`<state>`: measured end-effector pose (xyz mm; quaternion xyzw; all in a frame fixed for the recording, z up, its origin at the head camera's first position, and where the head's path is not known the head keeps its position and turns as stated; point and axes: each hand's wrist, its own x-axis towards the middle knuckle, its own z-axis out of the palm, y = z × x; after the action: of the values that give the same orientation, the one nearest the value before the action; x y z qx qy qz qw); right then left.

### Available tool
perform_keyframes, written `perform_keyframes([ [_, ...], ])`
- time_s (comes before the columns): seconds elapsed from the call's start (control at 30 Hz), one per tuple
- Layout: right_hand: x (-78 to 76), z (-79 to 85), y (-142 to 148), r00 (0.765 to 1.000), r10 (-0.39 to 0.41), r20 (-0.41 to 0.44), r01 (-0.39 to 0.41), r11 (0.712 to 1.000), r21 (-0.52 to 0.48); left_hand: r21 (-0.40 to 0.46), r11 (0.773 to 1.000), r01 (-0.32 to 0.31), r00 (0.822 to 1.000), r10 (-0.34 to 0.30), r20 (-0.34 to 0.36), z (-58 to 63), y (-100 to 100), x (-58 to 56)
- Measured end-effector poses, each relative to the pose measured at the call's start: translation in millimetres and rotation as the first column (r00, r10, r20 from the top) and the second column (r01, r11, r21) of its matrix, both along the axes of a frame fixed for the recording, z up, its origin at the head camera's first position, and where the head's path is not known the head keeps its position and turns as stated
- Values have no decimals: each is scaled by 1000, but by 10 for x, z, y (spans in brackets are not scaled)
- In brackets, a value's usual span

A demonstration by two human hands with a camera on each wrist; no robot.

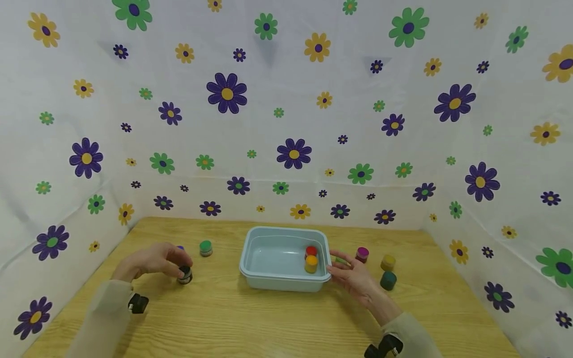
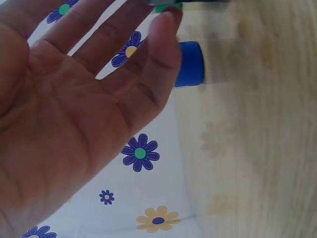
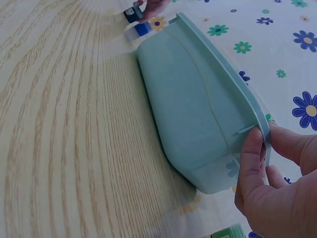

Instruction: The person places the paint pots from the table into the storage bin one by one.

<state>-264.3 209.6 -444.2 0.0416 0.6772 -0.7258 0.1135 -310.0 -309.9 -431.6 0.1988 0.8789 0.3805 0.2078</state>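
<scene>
Thumb and fingertips of the left hand (image 1: pixel 154 259) pinch a small black-topped cylindrical jar (image 1: pixel 185 275) (whether its base is lifted is hard to tell), while the right hand (image 1: pixel 354 279) grips the rim of a pale blue, round-cornered rectangular plastic tub (image 1: pixel 286 277). A firm, upright hold on the jar and a steady rim would likely serve best, avoiding the nearby squat blue jar (image 2: pixel 190 64). The smooth-walled tub holds a round red jar (image 1: pixel 311 251) and a round orange jar (image 1: pixel 311 264); a green-topped jar (image 1: pixel 206 248) stands left of it, a magenta-topped jar (image 1: pixel 362 254) right, on a wood-grained table (image 1: pixel 201 318) before creased white flower-printed cloth (image 1: pixel 268 64).
</scene>
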Motion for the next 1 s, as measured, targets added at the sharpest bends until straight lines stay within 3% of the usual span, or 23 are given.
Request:
perform_keyframes([
  [0.17,5,-17,-4,1000,3,2,-3,1000,-2,30,999,27,998,-29,52,-70,22,14],
  [0.4,17,-18,5,1000,-4,2,3,1000,6,-15,999,47,999,-47,-3,-126,69,-2],
  [0.67,19,-27,17,1000,26,-11,-26,1000,1,21,1000,-23,1000,23,19,-178,66,-23],
  [0.83,-1,-42,30,999,38,-18,-38,999,-20,78,994,-80,994,74,74,-113,92,-37],
  [1.0,-6,-53,34,999,50,-22,-51,998,-24,118,989,-90,993,81,81,-53,155,-53],
])
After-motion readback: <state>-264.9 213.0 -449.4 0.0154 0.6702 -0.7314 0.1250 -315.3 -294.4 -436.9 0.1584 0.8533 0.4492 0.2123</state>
